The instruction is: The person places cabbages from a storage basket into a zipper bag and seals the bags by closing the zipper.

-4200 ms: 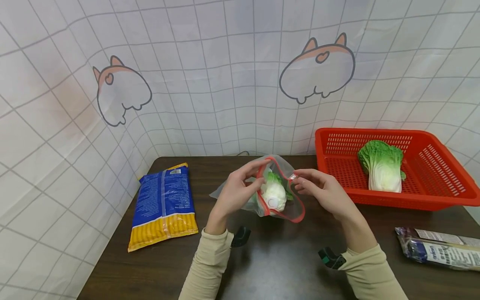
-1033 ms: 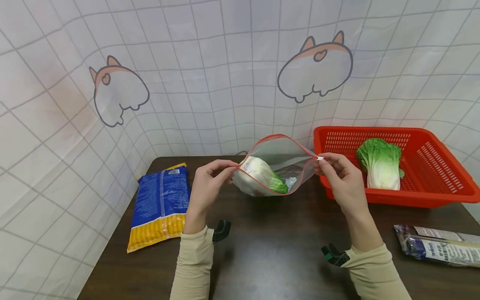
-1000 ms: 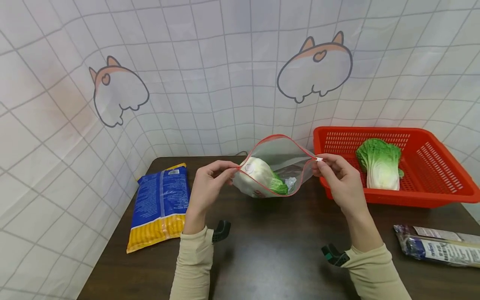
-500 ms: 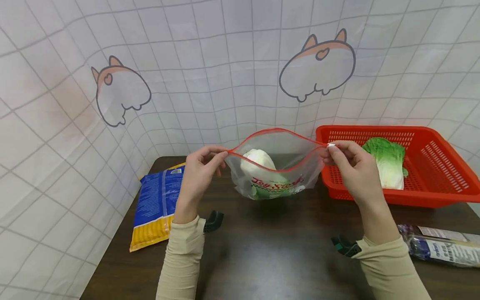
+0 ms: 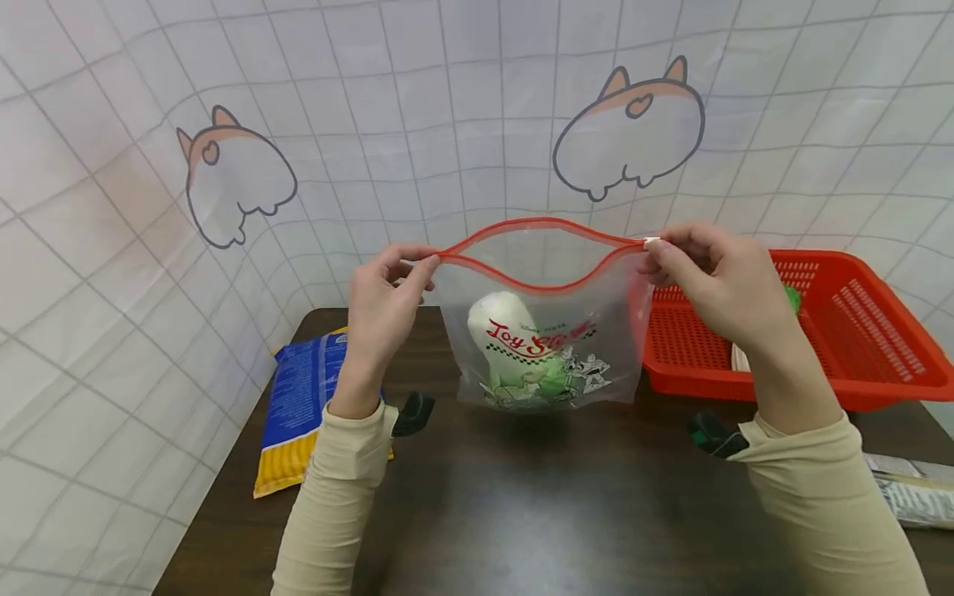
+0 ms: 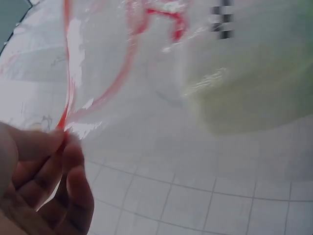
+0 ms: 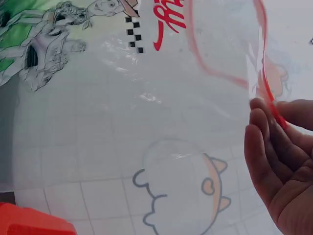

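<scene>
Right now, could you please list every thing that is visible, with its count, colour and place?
zip bag: 1, clear with red zip edge and printed picture, held up above the table, mouth open
cabbage in the bag: 1, white and green, inside the zip bag
basket: 1, red, on the table at the right
cabbage in the basket: 1, green, mostly hidden behind the right hand
blue packet: 1, blue and yellow, on the table at the left
printed packet: 1, pale, at the table's right edge
table: 1, dark brown
left hand: 1, fingers pinch the bag's left corner
right hand: 1, fingers pinch the bag's right corner
</scene>
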Tool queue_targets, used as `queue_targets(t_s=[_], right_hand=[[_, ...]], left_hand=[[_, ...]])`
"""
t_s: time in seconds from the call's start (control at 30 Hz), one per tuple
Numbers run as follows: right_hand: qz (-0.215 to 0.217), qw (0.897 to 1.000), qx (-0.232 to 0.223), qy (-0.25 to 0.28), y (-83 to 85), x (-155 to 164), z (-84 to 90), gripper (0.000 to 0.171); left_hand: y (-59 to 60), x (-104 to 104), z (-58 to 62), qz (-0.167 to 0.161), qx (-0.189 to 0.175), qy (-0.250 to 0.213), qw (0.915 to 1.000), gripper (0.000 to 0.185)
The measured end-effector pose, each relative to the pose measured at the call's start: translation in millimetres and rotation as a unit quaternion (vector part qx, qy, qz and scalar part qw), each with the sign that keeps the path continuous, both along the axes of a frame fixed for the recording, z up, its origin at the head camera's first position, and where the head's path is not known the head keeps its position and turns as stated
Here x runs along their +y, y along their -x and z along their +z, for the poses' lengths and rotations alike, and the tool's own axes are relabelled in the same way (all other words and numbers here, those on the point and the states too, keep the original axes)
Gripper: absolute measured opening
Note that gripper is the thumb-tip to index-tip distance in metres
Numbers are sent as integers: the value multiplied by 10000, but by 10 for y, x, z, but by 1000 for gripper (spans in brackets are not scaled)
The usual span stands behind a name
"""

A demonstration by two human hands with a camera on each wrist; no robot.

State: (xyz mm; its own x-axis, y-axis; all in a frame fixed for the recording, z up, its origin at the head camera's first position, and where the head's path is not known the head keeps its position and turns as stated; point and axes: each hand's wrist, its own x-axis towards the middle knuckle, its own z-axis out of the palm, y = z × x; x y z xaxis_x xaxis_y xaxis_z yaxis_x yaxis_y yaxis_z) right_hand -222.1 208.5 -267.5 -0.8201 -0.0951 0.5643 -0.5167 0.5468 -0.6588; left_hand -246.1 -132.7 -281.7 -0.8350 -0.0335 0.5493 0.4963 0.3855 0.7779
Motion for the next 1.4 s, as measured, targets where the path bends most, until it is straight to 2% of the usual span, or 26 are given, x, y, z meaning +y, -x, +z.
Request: queue_targets(t_s=[0.1,0.17,0.23,0.3,0.4,0.43,0.5,0.63,0.77,0.9,1.07,1.17,1.23,1.3,1.4], right_hand=[[32,9994,-158,-307,13,19,6,21],[71,9990,-282,-333,21,24,-6,21],[183,9988,-397,-198,28,20,-21,21],[340,9984,-443,87,37,2,-41,19],[658,9960,-474,362,54,-44,-84,17],[771,9952,-447,393,60,-61,-98,17],[951,9939,-393,403,68,-91,-123,16],[1305,9896,-300,519,76,-136,-136,13],[1587,9845,-341,665,81,-184,-140,13],[1525,9851,-330,726,77,-254,-142,15],[1358,9885,-150,645,60,-333,-148,25],[1113,9929,343,243,17,-351,-170,38],[982,9916,839,-117,-19,-365,-183,46],[1001,9846,1328,-543,-61,-378,-191,47],[1459,9638,1890,-1190,-127,-389,-212,35]], left_hand=[[-19,9,-2,233,107,83,9996,15],[-40,-3,-14,80,136,277,9995,14],[-63,-27,-34,-458,154,545,9973,13],[-79,-49,-59,-1267,139,769,9889,14],[-80,-53,-92,-2498,101,1057,9625,22],[-72,-46,-102,-2740,46,1134,9550,24],[-60,-27,-109,-2980,26,1282,9459,26],[-41,5,-86,-2920,-16,1539,9440,23],[-13,78,-20,-2802,93,1806,9428,21],[36,199,33,-2577,235,2117,9424,20],[40,282,35,-2204,88,2280,9484,25],[46,313,20,-1958,-20,2202,9556,28],[53,334,12,-1829,-21,2146,9594,28],[62,358,9,-1708,53,2146,9617,28],[68,393,8,-1603,191,2180,9625,28]])
